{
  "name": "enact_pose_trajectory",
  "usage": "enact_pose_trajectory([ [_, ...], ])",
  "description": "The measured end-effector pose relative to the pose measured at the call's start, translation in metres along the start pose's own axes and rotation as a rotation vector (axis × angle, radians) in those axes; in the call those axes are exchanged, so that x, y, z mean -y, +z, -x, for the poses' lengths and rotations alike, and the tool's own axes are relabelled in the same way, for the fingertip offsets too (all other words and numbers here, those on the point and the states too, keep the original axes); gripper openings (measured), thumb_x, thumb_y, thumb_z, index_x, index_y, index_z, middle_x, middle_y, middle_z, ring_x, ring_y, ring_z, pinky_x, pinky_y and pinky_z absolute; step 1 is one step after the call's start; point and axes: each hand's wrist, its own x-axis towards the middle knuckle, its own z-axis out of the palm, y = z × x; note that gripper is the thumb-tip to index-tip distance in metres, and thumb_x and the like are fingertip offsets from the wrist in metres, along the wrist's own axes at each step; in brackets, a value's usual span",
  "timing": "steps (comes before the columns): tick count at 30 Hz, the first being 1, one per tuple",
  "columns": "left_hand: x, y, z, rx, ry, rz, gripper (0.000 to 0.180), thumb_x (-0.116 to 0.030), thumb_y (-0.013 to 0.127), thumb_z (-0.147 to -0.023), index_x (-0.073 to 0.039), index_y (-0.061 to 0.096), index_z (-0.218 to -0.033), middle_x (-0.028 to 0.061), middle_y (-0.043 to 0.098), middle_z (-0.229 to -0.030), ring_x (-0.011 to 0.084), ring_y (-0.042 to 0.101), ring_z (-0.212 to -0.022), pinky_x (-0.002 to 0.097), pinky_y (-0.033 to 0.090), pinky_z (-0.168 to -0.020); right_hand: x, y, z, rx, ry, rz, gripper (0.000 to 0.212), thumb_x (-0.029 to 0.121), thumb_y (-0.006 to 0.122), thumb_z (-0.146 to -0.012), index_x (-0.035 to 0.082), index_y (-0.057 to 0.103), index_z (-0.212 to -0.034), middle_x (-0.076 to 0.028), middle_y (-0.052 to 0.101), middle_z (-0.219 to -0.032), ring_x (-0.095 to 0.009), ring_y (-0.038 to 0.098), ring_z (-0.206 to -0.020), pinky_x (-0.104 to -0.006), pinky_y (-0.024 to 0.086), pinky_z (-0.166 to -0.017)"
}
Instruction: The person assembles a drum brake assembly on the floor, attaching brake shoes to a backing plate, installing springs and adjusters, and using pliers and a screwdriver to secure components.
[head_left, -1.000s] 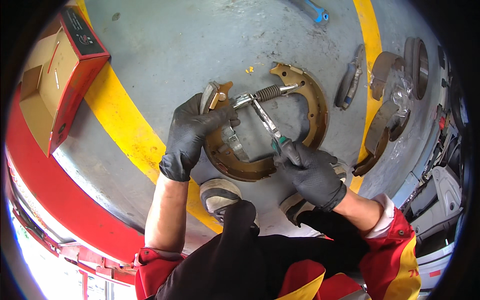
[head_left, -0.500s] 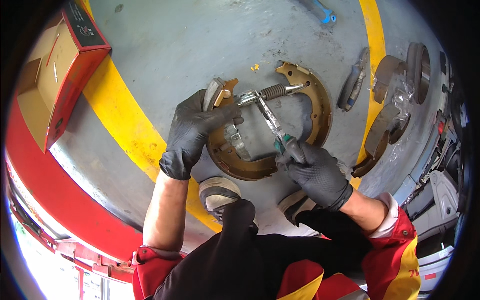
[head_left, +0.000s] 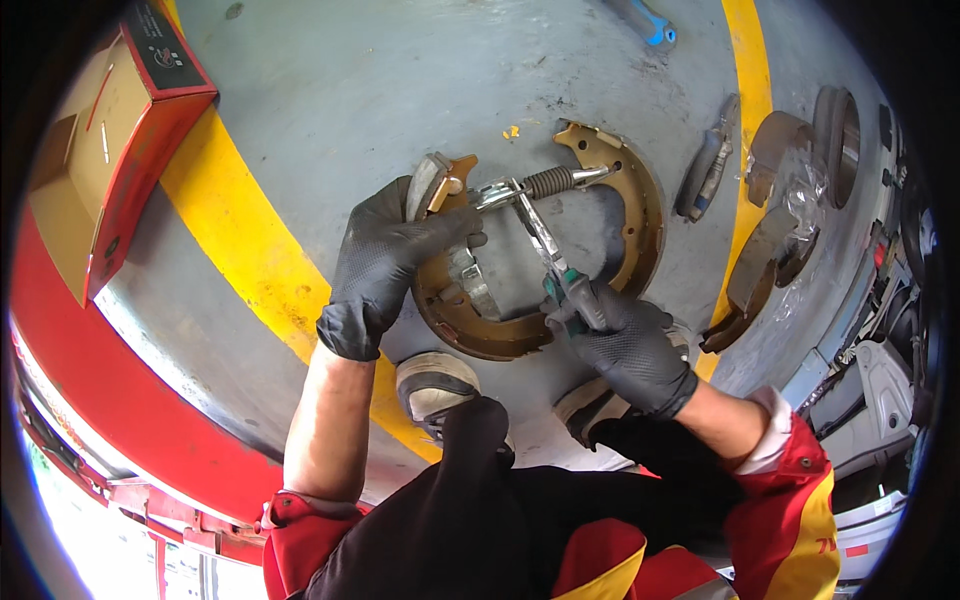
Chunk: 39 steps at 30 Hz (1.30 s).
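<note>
Two curved brown brake shoes, a left brake shoe [head_left: 470, 330] and a right brake shoe [head_left: 640, 205], lie on the floor as a ring. A dark coil spring [head_left: 548, 182] on a shiny adjuster rod spans their upper ends. My gloved left hand [head_left: 378, 255] is closed round the upper end of the left shoe, thumb and fingers by the rod's left end. In my gloved right hand [head_left: 630, 350] are pliers [head_left: 541, 240] with green-and-black handles. Their jaws meet the metal at the spring's left end; the exact grip point is too small to tell. A silvery lever [head_left: 475, 285] rests inside the left shoe.
An open red cardboard box [head_left: 150, 170] stands at the left. Rightward lie another pair of pliers [head_left: 710, 165], several more brake shoes [head_left: 755, 265] and clear plastic wrap [head_left: 805, 190]. A blue-handled tool [head_left: 655, 28] lies at the far edge. My shoes [head_left: 438, 390] are close below.
My right hand and the plier handles have shifted slightly left and down, with the jaws still at the spring's left end. My left hand keeps its hold on the shoe.
</note>
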Motion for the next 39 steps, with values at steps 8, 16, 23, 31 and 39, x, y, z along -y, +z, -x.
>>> enact_pose_trajectory([
  [8, 0.004, -0.004, 0.003, -0.031, -0.009, -0.009, 0.032, -0.009, 0.072, -0.092, 0.009, 0.064, -0.117, 0.0161, 0.074, -0.103, 0.0242, 0.075, -0.093, 0.0348, 0.059, -0.089, 0.064, -0.07, -0.038, 0.388, 0.455, -0.141, 0.027, 0.009, 0.06, -0.085, -0.005, 0.067, -0.108, -0.012, 0.07, -0.091, -0.017, 0.068, -0.083, -0.0328, 0.054, -0.081],
  [16, 0.001, 0.0, 0.001, 0.003, 0.011, -0.021, 0.032, -0.008, 0.071, -0.092, 0.01, 0.063, -0.118, 0.0172, 0.074, -0.104, 0.0252, 0.075, -0.093, 0.0355, 0.06, -0.088, -0.002, -0.011, -0.004, 0.035, -0.056, 0.047, 0.029, 0.006, 0.056, -0.096, 0.006, 0.063, -0.124, -0.011, 0.072, -0.087, -0.031, 0.073, -0.088, -0.0365, 0.056, -0.083],
  [23, 0.003, -0.003, 0.003, -0.043, -0.016, 0.013, 0.029, -0.008, 0.077, -0.088, 0.007, 0.067, -0.111, 0.0129, 0.074, -0.099, 0.0174, 0.073, -0.087, 0.0296, 0.058, -0.08, 0.075, -0.068, -0.04, 0.352, 0.553, -0.136, 0.02, 0.007, 0.059, -0.086, -0.002, 0.067, -0.102, -0.012, 0.071, -0.087, -0.021, 0.07, -0.081, -0.0336, 0.056, -0.077],
  [31, 0.002, 0.001, -0.001, -0.029, -0.022, 0.031, 0.03, -0.009, 0.077, -0.088, 0.006, 0.067, -0.111, 0.0115, 0.074, -0.098, 0.0167, 0.073, -0.085, 0.0294, 0.058, -0.079, 0.014, -0.018, -0.001, 0.064, 0.097, -0.055, 0.014, 0.01, 0.058, -0.097, 0.002, 0.067, -0.105, -0.01, 0.071, -0.098, -0.022, 0.069, -0.094, -0.0334, 0.053, -0.088],
  [39, 0.004, -0.005, 0.0, -0.021, -0.017, -0.034, 0.03, -0.01, 0.077, -0.088, 0.007, 0.067, -0.111, 0.0121, 0.075, -0.099, 0.0164, 0.073, -0.086, 0.0295, 0.058, -0.081, 0.039, -0.029, -0.009, 0.146, 0.348, -0.109, 0.016, 0.01, 0.053, -0.1, 0.002, 0.067, -0.103, -0.013, 0.073, -0.096, -0.029, 0.072, -0.092, -0.0388, 0.054, -0.084],
])
